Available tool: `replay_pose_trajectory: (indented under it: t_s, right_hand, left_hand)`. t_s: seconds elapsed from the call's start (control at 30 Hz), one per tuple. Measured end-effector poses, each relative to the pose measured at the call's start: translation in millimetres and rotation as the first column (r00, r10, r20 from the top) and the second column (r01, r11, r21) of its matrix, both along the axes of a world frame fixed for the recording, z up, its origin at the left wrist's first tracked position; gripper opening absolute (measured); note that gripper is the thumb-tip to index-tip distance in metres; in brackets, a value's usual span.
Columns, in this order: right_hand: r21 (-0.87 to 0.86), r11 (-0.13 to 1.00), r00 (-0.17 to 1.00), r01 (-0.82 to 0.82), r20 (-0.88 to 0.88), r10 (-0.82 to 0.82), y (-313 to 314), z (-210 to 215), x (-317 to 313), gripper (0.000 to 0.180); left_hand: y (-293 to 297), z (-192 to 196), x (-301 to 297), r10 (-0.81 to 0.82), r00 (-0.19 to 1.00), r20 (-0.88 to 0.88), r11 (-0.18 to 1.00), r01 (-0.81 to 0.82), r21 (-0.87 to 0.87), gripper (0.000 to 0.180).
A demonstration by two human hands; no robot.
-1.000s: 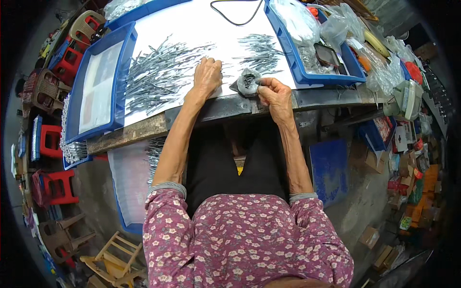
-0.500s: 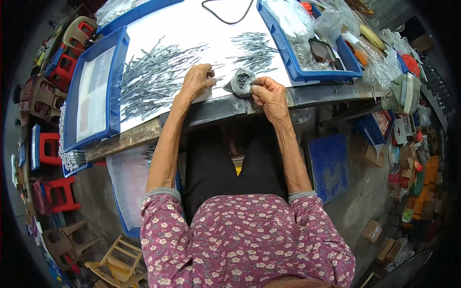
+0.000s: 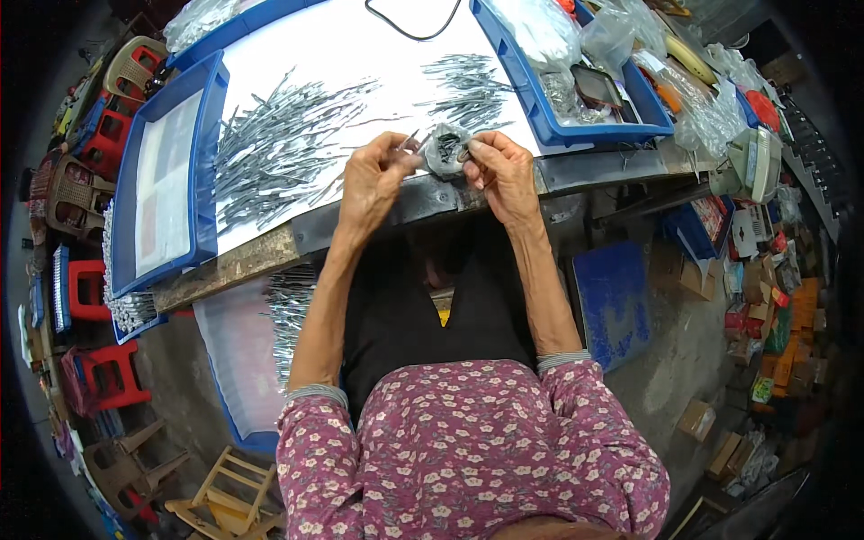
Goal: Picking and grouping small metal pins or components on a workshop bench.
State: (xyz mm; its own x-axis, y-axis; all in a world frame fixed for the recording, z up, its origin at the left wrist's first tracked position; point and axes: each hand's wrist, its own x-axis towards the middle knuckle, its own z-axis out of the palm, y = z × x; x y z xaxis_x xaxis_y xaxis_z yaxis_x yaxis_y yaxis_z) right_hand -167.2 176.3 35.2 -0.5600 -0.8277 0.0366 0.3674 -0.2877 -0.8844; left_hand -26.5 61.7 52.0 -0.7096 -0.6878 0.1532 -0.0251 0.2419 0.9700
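At the near edge of the white tabletop sits a small grey, crumpled-looking pouch or cup with dark bits inside. My left hand is just left of it, thumb and fingers pinched on a thin strip that points up toward the pouch. From the other side, my right hand has its thumb and forefinger closed at the pouch's rim. Whatever lies between those fingertips is too small to make out. Many thin grey strips are spread beyond my left hand, and a smaller bunch lies behind the pouch.
A blue tray with a pale lining stands at the table's left. Another blue tray at the right holds plastic bags and a dark-framed object. Cables, bags and a pale device crowd the far right. Red stools stand on the left floor.
My left hand has come nearer and to the right, from beside the strips to the pouch, with a thin strip now in its fingers. My right hand stays at the rim.
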Motion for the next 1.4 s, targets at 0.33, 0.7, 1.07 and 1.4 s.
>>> replay_pose_trajectory:
  t_s: [0.33, 0.7, 1.07, 1.4]
  right_hand:
    - [-0.099, 0.994, 0.999, -0.048, -0.011, 0.047, 7.6, 15.0, 12.1, 0.011]
    - [-0.093, 0.994, 0.997, -0.065, 0.025, 0.067, 11.0, 12.6, 13.2, 0.011]
    - [-0.042, 0.997, 0.998, -0.067, 0.001, 0.068, 12.0, 7.4, 12.3, 0.009]
    - [0.005, 0.998, 0.997, -0.065, -0.041, 0.066, 16.2, -0.6, 13.7, 0.010]
  left_hand:
    - [43.4, -11.0, 7.0, -0.062, 0.980, -0.189, 0.916, 0.131, 0.379, 0.014]
    - [48.5, -18.1, 7.2, -0.048, 0.980, -0.194, 0.913, 0.121, 0.389, 0.017]
    - [51.6, -20.2, 6.5, -0.039, 0.987, -0.155, 0.925, 0.094, 0.367, 0.015]
    - [57.7, -26.0, 8.8, -0.038, 0.993, -0.109, 0.961, 0.066, 0.268, 0.011]
